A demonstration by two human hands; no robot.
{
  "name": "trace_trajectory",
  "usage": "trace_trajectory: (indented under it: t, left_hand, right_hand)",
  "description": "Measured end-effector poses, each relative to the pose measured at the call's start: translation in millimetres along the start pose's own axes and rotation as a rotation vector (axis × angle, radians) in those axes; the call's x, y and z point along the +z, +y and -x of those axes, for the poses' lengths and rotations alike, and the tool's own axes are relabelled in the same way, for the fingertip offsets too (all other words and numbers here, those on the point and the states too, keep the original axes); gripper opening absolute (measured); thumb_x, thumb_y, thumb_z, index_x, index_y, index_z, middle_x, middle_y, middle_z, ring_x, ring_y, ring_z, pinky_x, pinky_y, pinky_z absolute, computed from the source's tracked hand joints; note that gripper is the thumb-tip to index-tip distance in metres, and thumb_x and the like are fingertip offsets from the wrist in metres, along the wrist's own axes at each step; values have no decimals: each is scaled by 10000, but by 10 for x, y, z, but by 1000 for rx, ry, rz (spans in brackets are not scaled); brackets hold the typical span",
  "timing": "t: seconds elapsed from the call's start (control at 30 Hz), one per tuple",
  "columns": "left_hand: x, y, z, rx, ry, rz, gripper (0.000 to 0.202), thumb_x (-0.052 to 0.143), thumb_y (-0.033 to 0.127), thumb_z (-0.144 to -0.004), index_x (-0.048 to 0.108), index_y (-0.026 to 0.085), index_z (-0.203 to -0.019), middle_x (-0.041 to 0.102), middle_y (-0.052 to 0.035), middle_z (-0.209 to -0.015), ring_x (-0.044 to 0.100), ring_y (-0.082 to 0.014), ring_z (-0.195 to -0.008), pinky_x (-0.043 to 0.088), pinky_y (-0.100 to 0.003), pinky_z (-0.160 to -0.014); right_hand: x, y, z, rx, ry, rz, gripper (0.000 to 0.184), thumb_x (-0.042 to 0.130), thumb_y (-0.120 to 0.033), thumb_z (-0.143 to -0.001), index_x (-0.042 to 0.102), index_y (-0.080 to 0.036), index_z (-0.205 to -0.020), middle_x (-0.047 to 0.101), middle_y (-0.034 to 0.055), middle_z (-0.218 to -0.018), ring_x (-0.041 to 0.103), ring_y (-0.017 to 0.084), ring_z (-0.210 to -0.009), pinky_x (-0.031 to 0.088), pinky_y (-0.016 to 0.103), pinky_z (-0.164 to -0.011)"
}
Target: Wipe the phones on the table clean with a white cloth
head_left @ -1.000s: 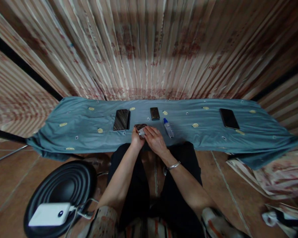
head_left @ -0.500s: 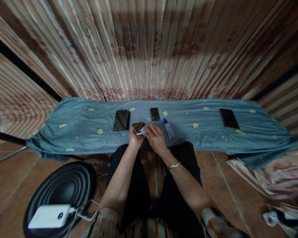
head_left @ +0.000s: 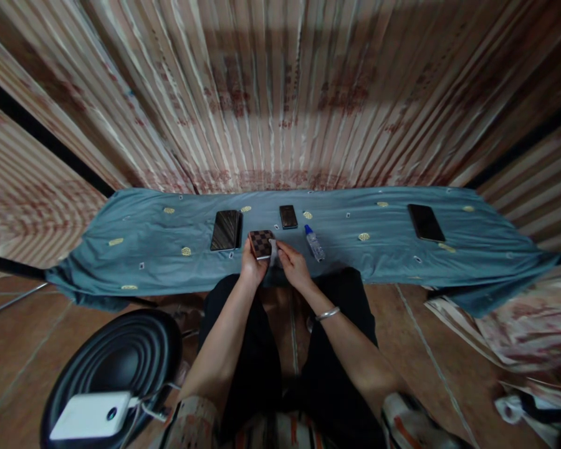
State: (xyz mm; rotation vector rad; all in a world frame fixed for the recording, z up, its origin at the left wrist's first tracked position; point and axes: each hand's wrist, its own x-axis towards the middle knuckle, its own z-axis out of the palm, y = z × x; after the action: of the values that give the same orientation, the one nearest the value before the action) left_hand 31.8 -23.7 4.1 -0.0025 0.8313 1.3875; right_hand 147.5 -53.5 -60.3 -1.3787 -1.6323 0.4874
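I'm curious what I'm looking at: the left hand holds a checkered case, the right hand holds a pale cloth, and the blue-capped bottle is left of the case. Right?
Not quite: the blue-capped bottle is to the right of the checkered case, as the head view shows. The left hand does hold the case, and the right hand the pale cloth.

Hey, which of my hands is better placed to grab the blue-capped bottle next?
Probably your right hand: it is nearer the blue-capped bottle, though it's pinching a pale cloth. Your left hand is farther off, holding the checkered item.
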Motion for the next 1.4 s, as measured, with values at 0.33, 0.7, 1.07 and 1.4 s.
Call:
trace_trajectory:
  t: [0.33, 0.7, 1.07, 1.4]
  left_hand:
    - [-12, -80, 54, -78, -51, -108, 300, 425, 282, -1002, 701, 165, -985, 726, -23, -732, 671, -157, -639, 557, -287, -748]
    - [-85, -123, 136, -202, -64, -327, 379, 402, 340, -1010, 670, 165, -806, 667, -35, -635, 696, -196, -680, 571, -352, -773]
    - [-129, -222, 72, -40, -152, -377, 190, 583, 264, -926, 697, 164, -811, 719, 0, -707, 698, -149, -760, 527, -254, -828]
    - [-174, -236, 23, 7, -195, -433, 183, 700, 332, -842, 721, 150, -831, 744, -17, -764, 707, -172, -824, 509, -257, -799]
  right_hand:
    - [13, 110, -109, 110, 85, -149, 368, 490, -283, -991, 689, -183, -1284, 714, 109, -1296, 674, 245, -1225, 520, 433, -1071]
    - [-84, -3, -190, -14, 58, 125, 379, 428, -194, -968, 684, -166, -1247, 707, 128, -1289, 653, 250, -1201, 497, 423, -1079]
    - [-153, -90, -212, -116, -1, 109, 337, 436, -214, -991, 692, -193, -1210, 732, 113, -1226, 649, 246, -1173, 485, 406, -1072]
    - [-175, -82, -205, -115, -15, 73, 360, 405, -272, -1015, 680, -210, -1239, 731, 107, -1225, 642, 244, -1185, 478, 421, -1084]
